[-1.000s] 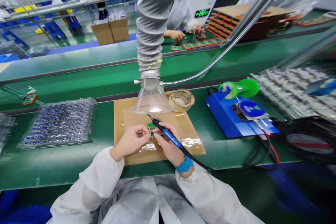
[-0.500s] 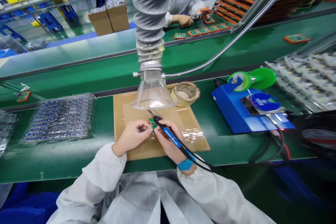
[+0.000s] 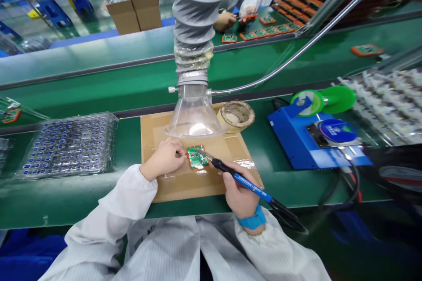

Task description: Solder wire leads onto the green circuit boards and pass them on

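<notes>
A green circuit board (image 3: 198, 161) with an orange edge lies on the brown cardboard mat (image 3: 178, 189). My right hand (image 3: 242, 191) grips a blue and black soldering iron (image 3: 249, 183), its metal tip over the upper part of the board. At the board's left edge, my left hand (image 3: 166, 158) has thumb and fingers pinched together. What those fingers hold, if anything, is too small to make out. Above the board hangs a clear funnel hood (image 3: 196, 116) on a grey ribbed duct (image 3: 194, 22).
A round, crusted pot (image 3: 235, 116) stands behind the mat. On the right is a blue soldering station (image 3: 290, 140) with a green reel (image 3: 339, 99). Stacked clear trays (image 3: 69, 145) sit left. Across the green conveyor, a co-worker's hands (image 3: 226, 22) handle orange-edged boards (image 3: 270, 30).
My right hand and the soldering iron have moved right and down, away from my left hand. The board, mostly covered before, now shows flat on the mat. My left fingers remain pinched.
</notes>
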A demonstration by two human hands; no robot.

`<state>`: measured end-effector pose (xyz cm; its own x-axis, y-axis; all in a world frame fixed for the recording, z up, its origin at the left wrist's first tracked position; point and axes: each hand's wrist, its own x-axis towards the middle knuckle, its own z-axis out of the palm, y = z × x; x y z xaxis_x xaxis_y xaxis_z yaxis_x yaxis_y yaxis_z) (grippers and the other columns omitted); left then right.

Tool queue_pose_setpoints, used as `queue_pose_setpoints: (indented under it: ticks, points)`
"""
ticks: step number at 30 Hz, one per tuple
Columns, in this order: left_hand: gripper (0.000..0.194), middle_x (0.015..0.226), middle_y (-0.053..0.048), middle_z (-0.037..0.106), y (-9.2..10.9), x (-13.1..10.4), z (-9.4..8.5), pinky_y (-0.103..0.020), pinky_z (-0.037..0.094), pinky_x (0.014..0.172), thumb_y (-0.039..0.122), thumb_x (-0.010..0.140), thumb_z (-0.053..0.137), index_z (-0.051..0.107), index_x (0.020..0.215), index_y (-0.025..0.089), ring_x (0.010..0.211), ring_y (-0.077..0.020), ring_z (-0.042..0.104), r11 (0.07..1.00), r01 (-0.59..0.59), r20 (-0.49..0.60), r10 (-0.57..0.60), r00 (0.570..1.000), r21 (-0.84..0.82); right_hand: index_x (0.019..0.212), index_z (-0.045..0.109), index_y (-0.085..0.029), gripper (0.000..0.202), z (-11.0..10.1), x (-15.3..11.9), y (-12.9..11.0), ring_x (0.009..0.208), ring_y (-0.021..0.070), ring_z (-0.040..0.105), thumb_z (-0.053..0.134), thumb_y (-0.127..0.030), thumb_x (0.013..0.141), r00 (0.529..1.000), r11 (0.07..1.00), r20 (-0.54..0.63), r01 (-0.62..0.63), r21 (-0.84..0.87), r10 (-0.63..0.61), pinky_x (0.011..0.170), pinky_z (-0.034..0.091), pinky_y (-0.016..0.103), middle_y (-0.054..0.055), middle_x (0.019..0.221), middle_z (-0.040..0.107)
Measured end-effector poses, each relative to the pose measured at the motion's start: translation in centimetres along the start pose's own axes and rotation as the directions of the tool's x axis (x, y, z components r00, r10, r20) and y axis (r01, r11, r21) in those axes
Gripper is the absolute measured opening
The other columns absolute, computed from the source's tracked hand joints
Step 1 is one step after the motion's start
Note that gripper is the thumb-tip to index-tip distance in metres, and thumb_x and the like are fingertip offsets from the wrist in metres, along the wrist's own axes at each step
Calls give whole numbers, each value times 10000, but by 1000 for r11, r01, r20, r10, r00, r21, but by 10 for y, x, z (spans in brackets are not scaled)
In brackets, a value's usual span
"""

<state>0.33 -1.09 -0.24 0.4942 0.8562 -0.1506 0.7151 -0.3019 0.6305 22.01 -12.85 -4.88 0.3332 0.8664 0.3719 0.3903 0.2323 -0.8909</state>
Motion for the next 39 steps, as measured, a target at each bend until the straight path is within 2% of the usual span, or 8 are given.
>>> queue_pose_setpoints:
  ticks: [4, 16, 39]
  points:
    - [185, 874, -22, 722, -3, 1, 0, -355, 466, 894, 126, 815, 661, 641, 642, 189, 929, -208, 628, 999, -35, 11, 35, 999, 8, 999, 736, -253, 111, -4, -4, -2, 704, 192, 737, 699, -220, 900, 997, 998, 47, 58, 19, -59, 641, 606, 309, 23, 860, 765]
    - [157, 854, -17, 724, 1, 2, -3, -370, 425, 914, 139, 809, 658, 654, 658, 181, 930, -212, 628, 999, -25, 37, 23, 999, 46, 993, 717, -243, 117, 0, 2, -10, 730, 175, 722, 693, -194, 890, 990, 995, 101, 100, -29, -97, 662, 587, 280, 18, 860, 749]
    - [173, 863, -11, 733, -1, 5, -5, -343, 447, 870, 145, 808, 653, 638, 641, 188, 879, -193, 616, 1000, -18, 79, 17, 997, 10, 965, 694, -239, 105, 2, 5, -17, 716, 183, 724, 682, -183, 876, 981, 983, 98, 171, -59, -165, 644, 587, 293, 19, 818, 739]
